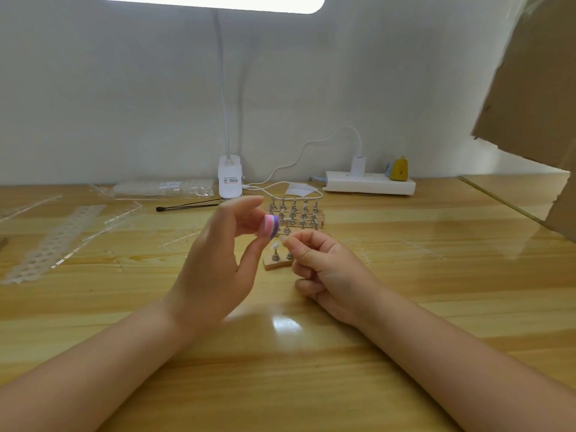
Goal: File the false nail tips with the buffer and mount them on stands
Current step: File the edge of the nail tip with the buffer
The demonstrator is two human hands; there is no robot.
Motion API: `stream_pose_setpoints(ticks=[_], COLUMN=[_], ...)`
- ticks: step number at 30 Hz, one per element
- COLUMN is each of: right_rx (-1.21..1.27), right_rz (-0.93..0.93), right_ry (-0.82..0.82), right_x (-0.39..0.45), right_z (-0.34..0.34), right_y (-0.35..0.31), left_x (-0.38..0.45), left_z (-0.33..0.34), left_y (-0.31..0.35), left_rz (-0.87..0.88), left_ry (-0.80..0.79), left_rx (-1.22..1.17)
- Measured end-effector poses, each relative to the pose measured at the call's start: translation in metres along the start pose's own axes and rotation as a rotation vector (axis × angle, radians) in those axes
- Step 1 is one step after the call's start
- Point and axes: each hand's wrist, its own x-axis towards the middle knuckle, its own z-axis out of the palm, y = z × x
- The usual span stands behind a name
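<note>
- At the left edge of the frame, emptied plastic strips (53, 241) lie flat on the desk (436, 307); they look like the carriers the nail tips came in, pushed aside out of the working space.
- Left of centre, toward the back, a sealed bag (162, 189) and a thin black brush (187, 207) lie beside the clip base of the lamp (230, 177), whose head shines from the top of the frame onto the work.
- The left hand (215, 269) is raised at centre frame, its grip pinching the pink-and-purple buffer (270, 226) between thumb and fingertips, the other fingers fanned loose, probably so the buffer face meets the nail edge squarely.
- Just right of the buffer, the right hand (327, 269) has its grip closed as a thumb-and-forefinger pinch on a clear nail tip (282, 240), the remaining fingers curled in; the tip sits just beside the buffer, though contact is too fine to tell.
- Directly behind the hands, a small wooden block with stands (276, 260) waits close by, one stand seemingly already topped; further back is the larger rack of stands (294, 215).
- Upper right, a power strip (371, 185) sits against the wall, and cardboard (536, 88) fills the corner.
</note>
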Motion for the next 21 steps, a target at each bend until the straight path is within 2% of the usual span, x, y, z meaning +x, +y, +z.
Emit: stream_pose_setpoints(ticks=[2,6,10,13,15,18,21], right_rx=[-0.024,0.015,-0.059,-0.040,-0.023,-0.077,-0.069], right_rz=[0.000,0.000,-0.026,-0.030,-0.025,-0.042,-0.040], right_ry=[-0.017,0.010,-0.021,0.005,0.017,0.009,0.015], right_x=[-0.0002,0.0009,-0.0006,-0.0002,-0.0001,-0.0009,-0.0002], right_z=[-0.0003,-0.0011,-0.0002,0.0000,0.0007,0.0010,0.0006], right_y=[0.0003,0.0003,0.0015,0.0009,0.0003,0.0014,0.0014], left_x=[-0.0004,-0.0046,0.0003,-0.0011,-0.0015,0.0013,-0.0010], left_z=[0.0028,0.0034,0.0024,0.0025,0.0010,0.0006,0.0023], left_y=[0.0030,-0.0042,0.0021,-0.0008,-0.0036,0.0013,0.0004], left_rz=[0.042,-0.074,0.013,-0.078,-0.118,-0.032,-0.031], left_ry=[-0.036,-0.083,-0.055,-0.131,-0.117,-0.059,-0.137], left_rx=[-0.001,0.138,0.012,0.031,0.051,-0.035,0.030])
